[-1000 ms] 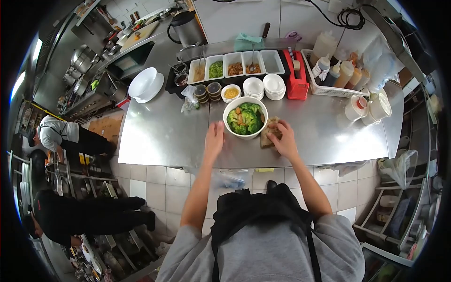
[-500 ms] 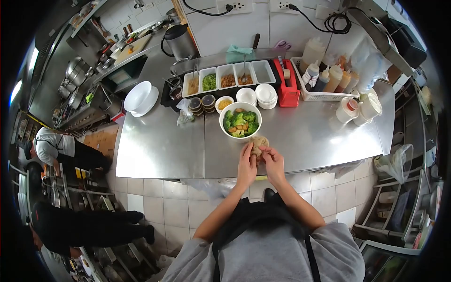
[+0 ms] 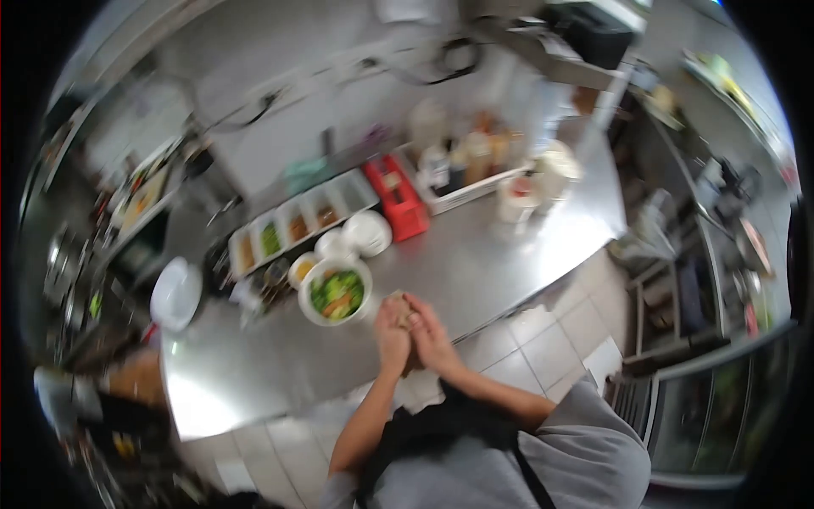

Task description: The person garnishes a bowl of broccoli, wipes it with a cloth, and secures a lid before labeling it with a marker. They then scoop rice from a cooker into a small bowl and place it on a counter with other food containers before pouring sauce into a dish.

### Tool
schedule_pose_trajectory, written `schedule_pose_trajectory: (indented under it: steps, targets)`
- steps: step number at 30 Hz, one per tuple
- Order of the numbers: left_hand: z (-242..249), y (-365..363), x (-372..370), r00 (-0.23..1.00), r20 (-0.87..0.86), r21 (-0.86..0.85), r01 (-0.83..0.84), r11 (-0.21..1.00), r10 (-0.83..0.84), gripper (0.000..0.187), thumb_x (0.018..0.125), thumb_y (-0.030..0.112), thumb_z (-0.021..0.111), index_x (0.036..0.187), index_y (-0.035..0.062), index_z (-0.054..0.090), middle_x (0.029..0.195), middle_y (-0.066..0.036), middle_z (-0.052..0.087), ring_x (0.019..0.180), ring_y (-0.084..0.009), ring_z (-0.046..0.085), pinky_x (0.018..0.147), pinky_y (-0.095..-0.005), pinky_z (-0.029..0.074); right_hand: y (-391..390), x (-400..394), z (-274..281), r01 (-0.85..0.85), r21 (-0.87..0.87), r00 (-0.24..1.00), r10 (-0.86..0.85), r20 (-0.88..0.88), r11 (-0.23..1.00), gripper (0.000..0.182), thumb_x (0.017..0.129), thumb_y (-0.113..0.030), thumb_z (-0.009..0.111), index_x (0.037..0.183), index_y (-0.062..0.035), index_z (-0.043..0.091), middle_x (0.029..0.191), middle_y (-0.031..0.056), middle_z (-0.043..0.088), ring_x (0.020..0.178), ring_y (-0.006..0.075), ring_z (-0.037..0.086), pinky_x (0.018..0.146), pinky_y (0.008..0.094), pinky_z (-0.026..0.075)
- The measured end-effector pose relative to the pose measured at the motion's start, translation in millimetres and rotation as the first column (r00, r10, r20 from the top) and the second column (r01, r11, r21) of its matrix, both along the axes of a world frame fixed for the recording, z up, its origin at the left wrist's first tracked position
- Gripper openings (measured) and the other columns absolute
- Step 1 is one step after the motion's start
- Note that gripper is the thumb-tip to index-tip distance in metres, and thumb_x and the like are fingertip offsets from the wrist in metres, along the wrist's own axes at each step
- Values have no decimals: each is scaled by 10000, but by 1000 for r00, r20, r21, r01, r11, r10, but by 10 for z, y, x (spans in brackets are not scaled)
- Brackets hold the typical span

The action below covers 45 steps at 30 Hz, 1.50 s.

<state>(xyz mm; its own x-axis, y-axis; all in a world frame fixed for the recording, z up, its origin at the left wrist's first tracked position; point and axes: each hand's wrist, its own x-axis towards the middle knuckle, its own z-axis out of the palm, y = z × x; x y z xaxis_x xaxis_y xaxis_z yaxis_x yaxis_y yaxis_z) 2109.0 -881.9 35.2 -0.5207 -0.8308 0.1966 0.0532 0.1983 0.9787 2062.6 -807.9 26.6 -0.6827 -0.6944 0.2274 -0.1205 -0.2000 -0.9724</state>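
Note:
In front of me my left hand (image 3: pixel 393 338) and my right hand (image 3: pixel 431 338) are closed together around a pale tan, soft-looking lump (image 3: pixel 398 304). Only a bit of the lump shows between the fingers, and blur hides its kind. Just left of my hands a white bowl (image 3: pixel 317 317) stands on the steel counter (image 3: pixel 475 288). It is filled with broccoli (image 3: pixel 327 293) and some tan-orange chunks (image 3: pixel 342 304). Neither hand appears to touch the bowl.
Behind the bowl are stacked white dishes (image 3: pixel 368 233) and a row of topping tubs (image 3: pixel 297 227). A red dispenser (image 3: pixel 398 199) and a basket (image 3: pixel 475 193) of squeeze bottles stand farther right. White plates (image 3: pixel 175 297) sit left. Another person (image 3: pixel 55 403) is at far left.
My view has turned right and tilted, so the counter appears slanted and blurred. My hands have closed more fully over the tan lump and moved away from the bowl's front.

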Motion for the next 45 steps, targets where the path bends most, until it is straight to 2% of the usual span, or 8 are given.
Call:
schedule_pose_trajectory:
  steps: [5, 10, 13, 16, 26, 30, 32, 45]
  targets:
    - [329, 273, -397, 979, -32, 71, 203, 977, -201, 331, 951, 272, 386, 941, -19, 545, 819, -83, 571, 748, -160, 521, 686, -293, 420, 255, -167, 319, 260, -170, 948, -218, 233, 951, 352, 959, -173, 368, 1263, -6, 429, 1291, 116, 443, 1202, 184, 388, 1000, 283, 296]
    - [511, 545, -754, 796, -231, 25, 580, 814, -560, 299, 954, 245, 397, 1065, -3, 522, 933, -74, 581, 841, -151, 562, 758, -287, 444, 891, -724, 734, 701, -44, 481, -518, -707, 712, 328, 948, -211, 419, 1209, -22, 480, 1142, 109, 533, 968, 170, 524, 875, 266, 409]
    - [495, 802, -953, 726, -400, 376, 687, 622, -560, 276, 950, 210, 408, 1118, 10, 498, 985, -66, 573, 909, -155, 567, 802, -290, 458, 1147, -871, 645, 448, -136, 893, -433, 122, 884, 232, 940, -216, 440, 1082, -62, 538, 937, 50, 577, 786, 125, 550, 702, 248, 472]
    - [424, 999, -1111, 572, -463, 560, 781, 276, -677, 285, 946, 206, 419, 1150, 16, 481, 1012, -72, 567, 938, -159, 561, 829, -295, 459, 1128, -823, 546, 430, -235, 591, -75, 803, 872, 188, 945, -223, 423, 976, -79, 540, 865, 12, 580, 713, 121, 560, 643, 268, 484]
    - [18, 1182, -1183, 733, -242, 329, 678, 657, -636, 235, 954, 183, 370, 1040, 3, 495, 947, -71, 549, 846, -143, 522, 759, -267, 427, 1216, -816, 127, 679, 265, 734, -645, -215, 685, 283, 926, -210, 415, 808, 9, 551, 745, 25, 551, 668, 93, 480, 609, 231, 413]
    - [369, 976, -1097, 662, -115, 133, 749, 649, -741, 365, 960, 266, 357, 1192, 3, 458, 1146, -115, 514, 1033, -196, 502, 883, -286, 390, 1221, -892, 245, 747, 38, 652, -719, -242, 664, 307, 931, -303, 441, 1001, -29, 562, 932, 23, 576, 817, 87, 509, 710, 219, 430]
    - [493, 1160, -1027, 698, -128, 75, 716, 694, -705, 413, 960, 280, 340, 1259, 2, 400, 1243, -132, 447, 1130, -218, 436, 947, -296, 330, 1050, -778, 399, 443, -200, 634, -148, 759, 874, 452, 919, -425, 443, 1204, -77, 481, 1123, 16, 531, 999, 93, 483, 837, 236, 409]
    - [-101, 659, -518, 899, 132, -147, 434, 889, -417, 551, 960, 278, 334, 1362, -63, 175, 1427, -219, 188, 1317, -308, 229, 1076, -349, 164, 403, -731, 149, 168, 152, 985, -171, 2, 974, 447, 881, -356, 525, 1197, -42, 493, 948, 43, 577, 804, 100, 507, 720, 275, 455]
